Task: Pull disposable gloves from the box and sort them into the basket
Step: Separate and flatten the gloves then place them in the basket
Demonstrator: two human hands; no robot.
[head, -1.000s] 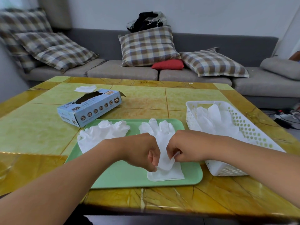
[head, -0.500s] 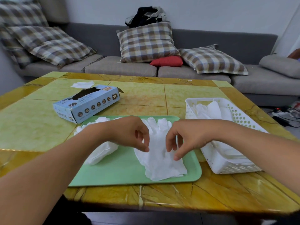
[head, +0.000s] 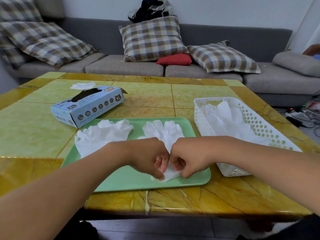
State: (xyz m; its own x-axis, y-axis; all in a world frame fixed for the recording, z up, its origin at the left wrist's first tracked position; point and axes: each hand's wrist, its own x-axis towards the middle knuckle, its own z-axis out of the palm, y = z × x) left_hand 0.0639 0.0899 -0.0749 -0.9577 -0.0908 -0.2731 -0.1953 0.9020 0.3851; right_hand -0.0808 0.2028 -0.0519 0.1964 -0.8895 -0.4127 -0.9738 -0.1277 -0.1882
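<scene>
Both hands are down at the cuff end of the right-hand glove (head: 162, 130) on the green tray (head: 121, 181). Left hand (head: 149, 156) and right hand (head: 186, 157) sit knuckle to knuckle, fingers curled, each pinching the cuff edge. Half a second ago the fingers were looser and hovering over the glove's middle; now they have dropped nearer the tray's front edge and closed on the material. The glove's finger end lies flat, pointing away toward the sofa (head: 207, 71).

Judgement: a grip for lifting or folding this glove ahead of the move to the basket.

White perforated basket (head: 259, 122) stands just right of the tray and already holds several gloves. A second, crumpled glove (head: 102, 135) lies on the tray's left half, untouched. The blue XL glove box (head: 90, 108) is behind the tray on the tiled surface (head: 34, 127), opening dark. One stray white piece (head: 81, 85) lies beyond the box.

Task part done: at least two gloves not yet sorted.
</scene>
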